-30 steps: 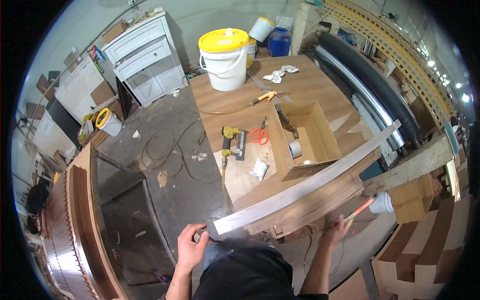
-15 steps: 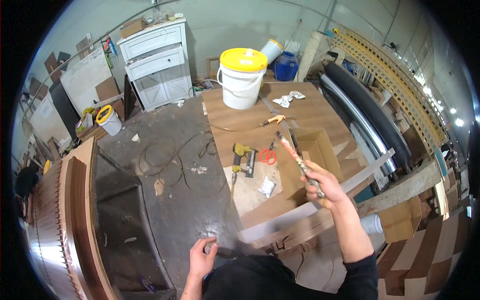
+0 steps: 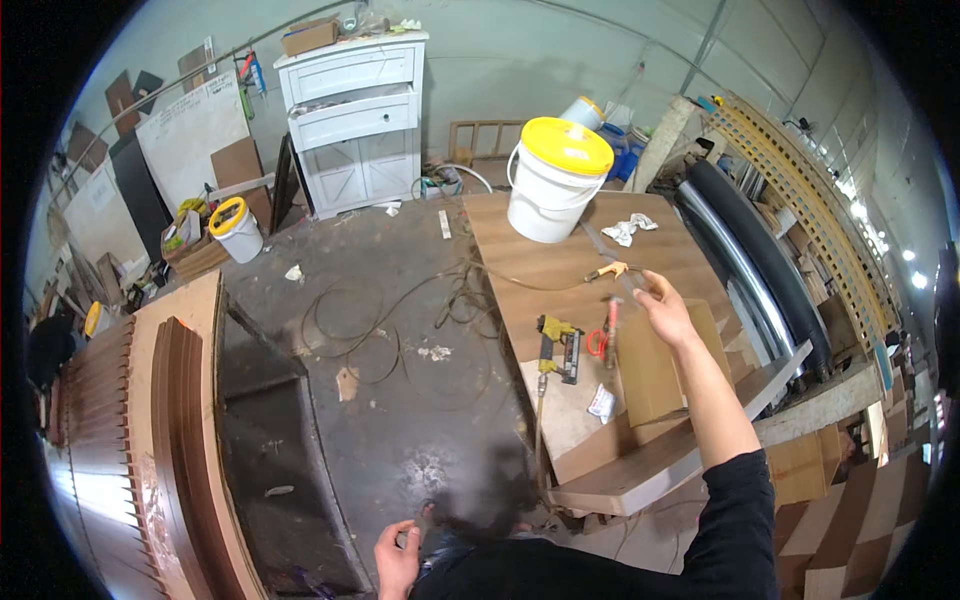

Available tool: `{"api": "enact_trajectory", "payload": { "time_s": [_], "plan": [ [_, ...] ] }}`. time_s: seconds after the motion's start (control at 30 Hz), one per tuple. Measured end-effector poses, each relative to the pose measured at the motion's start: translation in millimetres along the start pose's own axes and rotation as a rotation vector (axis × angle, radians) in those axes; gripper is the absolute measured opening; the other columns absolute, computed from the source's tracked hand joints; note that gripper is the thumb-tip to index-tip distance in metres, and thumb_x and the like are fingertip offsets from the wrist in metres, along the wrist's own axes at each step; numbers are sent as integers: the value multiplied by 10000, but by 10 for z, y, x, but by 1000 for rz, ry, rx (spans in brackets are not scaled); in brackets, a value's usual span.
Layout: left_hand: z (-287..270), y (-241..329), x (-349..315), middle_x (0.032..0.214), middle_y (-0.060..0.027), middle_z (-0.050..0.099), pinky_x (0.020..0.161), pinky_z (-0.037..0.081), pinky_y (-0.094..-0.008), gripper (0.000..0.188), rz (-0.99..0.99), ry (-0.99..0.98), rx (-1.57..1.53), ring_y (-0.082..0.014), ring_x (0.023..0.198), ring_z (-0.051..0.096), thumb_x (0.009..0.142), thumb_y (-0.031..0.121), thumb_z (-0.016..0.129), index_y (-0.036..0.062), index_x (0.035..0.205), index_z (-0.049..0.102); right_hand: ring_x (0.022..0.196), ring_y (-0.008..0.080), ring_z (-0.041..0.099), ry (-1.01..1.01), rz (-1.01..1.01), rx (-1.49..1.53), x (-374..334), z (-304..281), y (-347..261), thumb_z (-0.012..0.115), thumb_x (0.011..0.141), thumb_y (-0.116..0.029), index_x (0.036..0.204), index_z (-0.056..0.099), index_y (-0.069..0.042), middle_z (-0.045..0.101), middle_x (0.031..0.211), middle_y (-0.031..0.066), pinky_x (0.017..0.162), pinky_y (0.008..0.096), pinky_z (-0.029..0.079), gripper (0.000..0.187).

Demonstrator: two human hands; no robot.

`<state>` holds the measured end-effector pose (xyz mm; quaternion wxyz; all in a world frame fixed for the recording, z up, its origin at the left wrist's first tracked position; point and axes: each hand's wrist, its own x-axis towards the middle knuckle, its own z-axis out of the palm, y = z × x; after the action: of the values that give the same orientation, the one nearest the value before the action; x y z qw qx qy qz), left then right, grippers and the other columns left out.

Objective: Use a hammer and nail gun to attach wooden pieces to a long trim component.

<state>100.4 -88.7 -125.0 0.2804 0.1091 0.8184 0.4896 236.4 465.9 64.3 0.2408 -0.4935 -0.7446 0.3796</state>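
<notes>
My right hand point(image 3: 665, 308) reaches over the table, its fingers apart and seemingly holding nothing. Just left of its fingertips lies an orange air blow gun point(image 3: 614, 269) joined to a thin hose; whether they touch I cannot tell. Below the hand, a tool with a reddish handle point(image 3: 612, 322) lies beside a red coiled cord point(image 3: 597, 343) and an open cardboard box point(image 3: 650, 375). A yellow-and-black nail gun point(image 3: 558, 348) rests to their left. My left hand point(image 3: 397, 560) hangs low near my body, fingers loosely curled with a gap at the thumb and nothing visible in it.
A white bucket with a yellow lid point(image 3: 555, 195) and crumpled white paper point(image 3: 629, 229) stand on the table's point(image 3: 500, 235) far part. A hose point(image 3: 380, 325) loops over the floor. Left is a dark metal frame point(image 3: 265, 440); large rollers point(image 3: 750, 265) lie right; a white cabinet point(image 3: 355, 120) stands behind.
My right hand has let go of the tool, which now lies by the box, and has moved up toward the air blow gun. The view has shifted left.
</notes>
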Motion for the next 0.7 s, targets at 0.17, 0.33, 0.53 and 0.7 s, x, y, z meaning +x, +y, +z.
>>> {"api": "enact_trajectory", "payload": {
  "time_s": [0.17,0.33,0.53,0.7],
  "plan": [
    [-658,438,686,976,-182,717,866,515,-378,206,139,-7,129,-305,942,693,900,130,698,-19,1042,703,1287,331,545,-71,-359,-331,-458,275,-1019,674,915,-278,1410,526,-45,547,1391,200,1054,406,444,567],
    [-976,684,1451,1002,-176,714,886,511,-368,195,263,-8,158,-284,964,688,910,106,682,-19,1059,699,1248,346,573,-221,-503,-505,-1075,261,-1629,669,914,-262,1348,573,-31,617,1310,193,1026,419,459,501],
    [-644,1355,2267,993,-147,706,824,528,-340,209,444,-176,139,-256,924,684,941,120,664,-27,1088,683,1049,294,691,-112,-250,-261,-1525,96,-1774,707,868,-168,1275,623,-10,710,1124,159,949,389,512,445],
    [-645,1630,2999,1061,-89,675,724,533,-293,261,349,-265,43,-148,876,624,983,196,635,2,1155,670,1025,247,706,-331,-314,14,-993,909,-1774,748,906,-205,1301,615,-25,718,1154,128,892,365,549,454]
  ]
}}
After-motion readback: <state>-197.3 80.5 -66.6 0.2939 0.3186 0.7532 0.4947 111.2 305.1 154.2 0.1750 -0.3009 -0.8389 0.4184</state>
